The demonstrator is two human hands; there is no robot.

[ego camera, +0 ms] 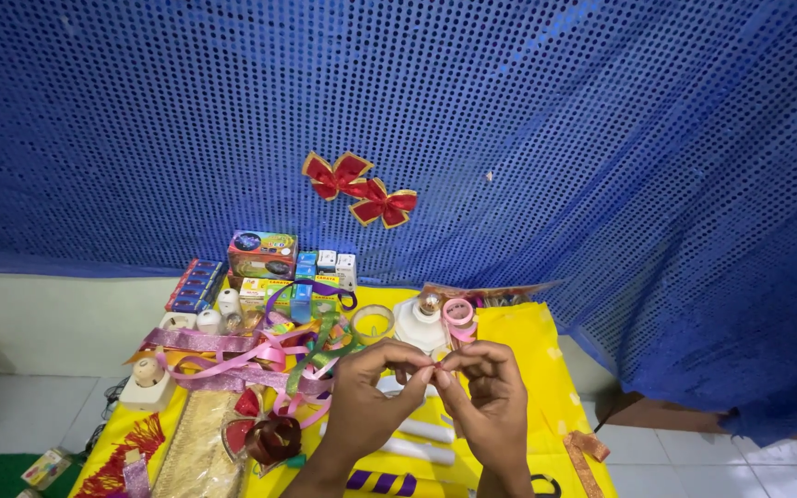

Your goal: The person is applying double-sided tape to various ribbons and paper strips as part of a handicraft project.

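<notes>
Ribbon scrap (435, 371), small and reddish, sits pinched between the fingertips of both my hands, held up over the near middle of the yellow desk (546, 369). It is too tiny to say more than that it looks like a bit of red ribbon or bead.

From the head camera, my left hand (371, 397) comes up from the near edge with the wrist bent back, thumb and forefinger closed on the scrap, the other fingers curled loosely behind. My right hand (486, 392) mirrors it just beside, its fingers (461, 358) closed on the same piece, so the two sets of fingertips touch.

To the left lies a tangle of pink and green ribbons (269, 355), with a dark red bow (269, 435) nearer me. Two white tubes (422, 441) lie directly under my hands. Farther off stand small coloured boxes (265, 254) and a pink ribbon roll (458, 312). On the blue sequinned cloth (601, 138) behind hang two red bows (362, 191).

I judge the risk here to be the piece slipping: the grip is only at the very fingertips, and a small twist or uneven pull could drop it into the clutter below, where it would be hard to find among the ribbons.
</notes>
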